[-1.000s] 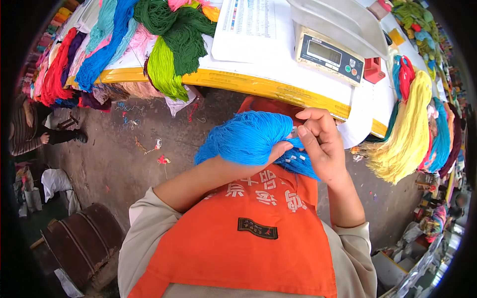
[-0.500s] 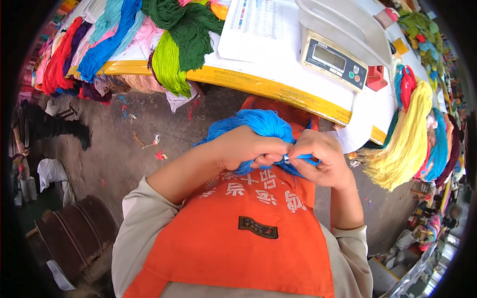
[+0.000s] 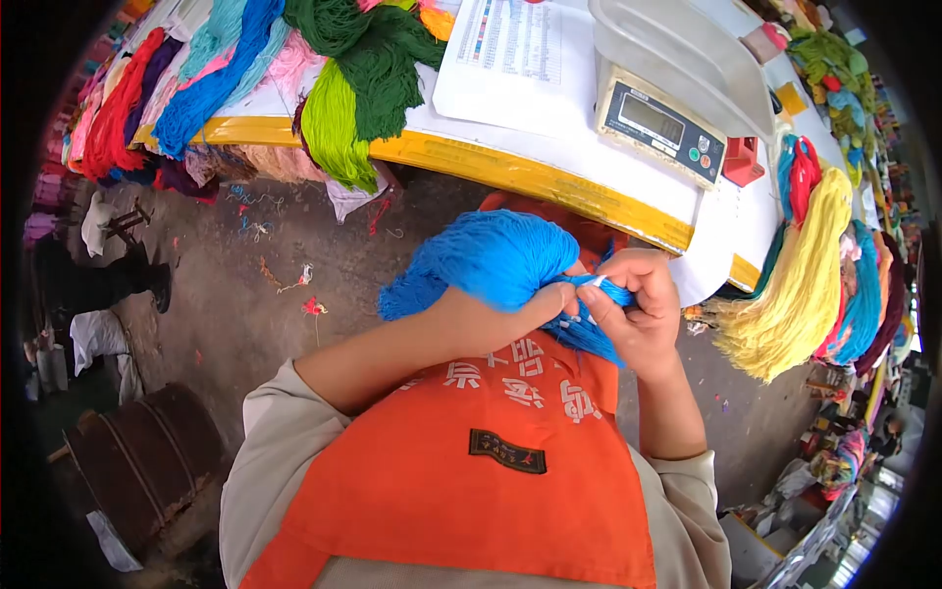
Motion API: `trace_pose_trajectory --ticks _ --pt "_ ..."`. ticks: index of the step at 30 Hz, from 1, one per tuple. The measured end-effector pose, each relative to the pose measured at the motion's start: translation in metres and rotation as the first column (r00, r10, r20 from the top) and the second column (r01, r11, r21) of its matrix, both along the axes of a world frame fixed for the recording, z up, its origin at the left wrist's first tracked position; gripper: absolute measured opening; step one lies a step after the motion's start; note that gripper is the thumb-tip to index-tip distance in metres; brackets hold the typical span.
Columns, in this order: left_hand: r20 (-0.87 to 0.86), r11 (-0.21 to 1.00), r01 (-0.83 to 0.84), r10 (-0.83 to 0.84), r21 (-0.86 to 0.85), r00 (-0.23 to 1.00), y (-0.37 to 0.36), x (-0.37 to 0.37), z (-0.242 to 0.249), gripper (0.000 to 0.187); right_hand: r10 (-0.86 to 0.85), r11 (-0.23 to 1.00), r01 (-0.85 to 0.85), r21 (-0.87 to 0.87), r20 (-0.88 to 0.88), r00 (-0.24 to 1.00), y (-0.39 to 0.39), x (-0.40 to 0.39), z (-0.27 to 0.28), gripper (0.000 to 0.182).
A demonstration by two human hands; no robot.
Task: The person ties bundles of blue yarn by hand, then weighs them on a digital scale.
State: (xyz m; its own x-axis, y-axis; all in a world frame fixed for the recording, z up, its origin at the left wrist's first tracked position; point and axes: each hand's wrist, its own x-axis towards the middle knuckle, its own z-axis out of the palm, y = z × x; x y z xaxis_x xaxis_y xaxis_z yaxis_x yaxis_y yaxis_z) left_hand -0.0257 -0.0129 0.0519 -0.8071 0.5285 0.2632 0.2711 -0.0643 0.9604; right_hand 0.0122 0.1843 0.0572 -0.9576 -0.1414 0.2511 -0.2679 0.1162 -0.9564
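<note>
Gripped closely in the curled left hand [image 3: 520, 316], a bright blue yarn skein [image 3: 491, 253] is held in front of the orange apron [image 3: 461, 520], near the yellow-edged table [image 3: 530, 179]. Its narrow gathered end (a small white strip [image 3: 595, 282] is seen there) is pinched between thumb and fingers of the right hand [image 3: 640, 306]. Across the table, a digital scale [image 3: 662, 123] is placed.
</note>
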Motion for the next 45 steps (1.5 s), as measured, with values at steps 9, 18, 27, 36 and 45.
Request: trace_pose_trajectory --ticks 9,18,27,36,45 --pt "-0.212 0.984 -0.128 0.099 -0.126 0.972 -0.002 0.006 -0.001 0.010 0.036 0.999 -0.037 0.021 0.046 0.998 0.003 0.004 0.003 0.017" --pt "-0.219 0.945 0.053 -0.129 -0.324 0.967 -0.005 0.000 -0.050 0.008 0.379 0.886 -0.050 -0.461 0.658 0.651 0.006 -0.003 0.005 0.008" --pt "0.201 0.999 -0.049 0.051 -0.014 0.978 -0.005 0.002 0.001 0.016 -0.007 0.996 -0.008 0.087 0.165 0.986 -0.009 0.010 0.005 0.005" --pt "-0.065 0.967 -0.080 0.066 -0.240 0.996 0.001 0.008 -0.022 0.013 0.236 0.924 -0.013 -0.381 0.547 0.803 -0.001 0.000 0.008 0.007" --pt "0.402 0.903 0.106 -0.287 0.416 0.870 -0.149 -0.045 0.022 0.041 0.069 0.986 -0.129 0.103 0.451 0.890 0.132 0.025 0.016 0.038"
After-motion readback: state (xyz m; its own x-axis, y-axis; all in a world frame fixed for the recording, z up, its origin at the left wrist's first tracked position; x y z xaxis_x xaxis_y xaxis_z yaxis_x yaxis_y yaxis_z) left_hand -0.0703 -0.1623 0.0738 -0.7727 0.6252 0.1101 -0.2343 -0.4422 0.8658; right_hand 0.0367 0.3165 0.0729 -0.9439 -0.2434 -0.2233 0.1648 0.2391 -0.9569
